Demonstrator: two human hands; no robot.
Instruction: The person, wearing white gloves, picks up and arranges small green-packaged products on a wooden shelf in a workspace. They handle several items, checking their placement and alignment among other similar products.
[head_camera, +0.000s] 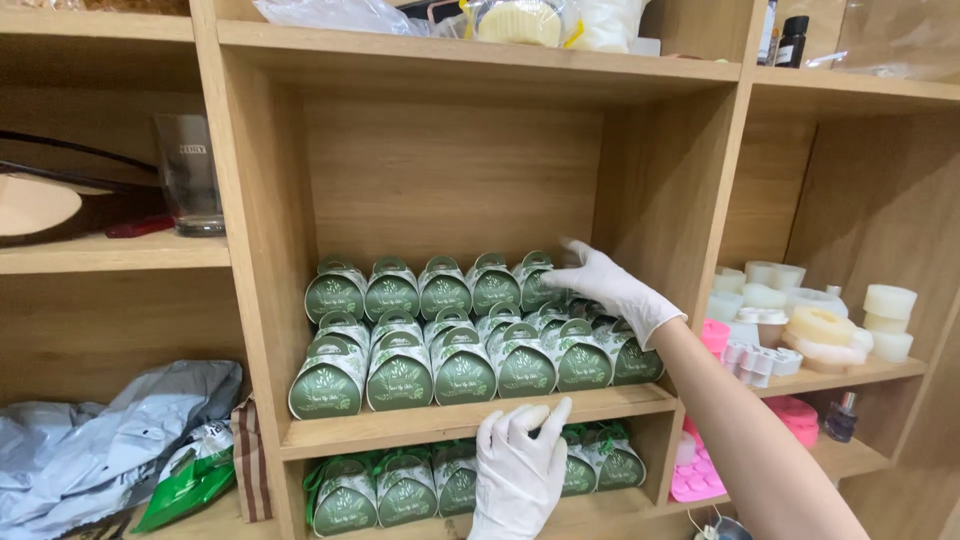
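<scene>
Right hand (607, 287): in a white glove, fingers spread open, fingertips resting on the rear right stack of small green gift boxes (463, 340); it clasps nothing.
Left hand (517, 472): white-gloved too, raised at the front edge of the wooden shelf (470, 414), thumb and forefinger nearly meeting, the other fingers loosely extended; whether it pinches anything I cannot tell.
Boxes: rounded green card cartons with arched handle tops and pale leaf prints, packed in rows across the shelf, printed faces toward the viewer, long axes upright with handles pointing to 12 o'clock.
Lower boxes (405, 490): same kind, one shelf down, at 9 o'clock from the left hand.
Neighbours: pale round wax-like blocks (822, 325) at 3 o'clock; crumpled grey plastic bag (110, 440) at 8 o'clock.
</scene>
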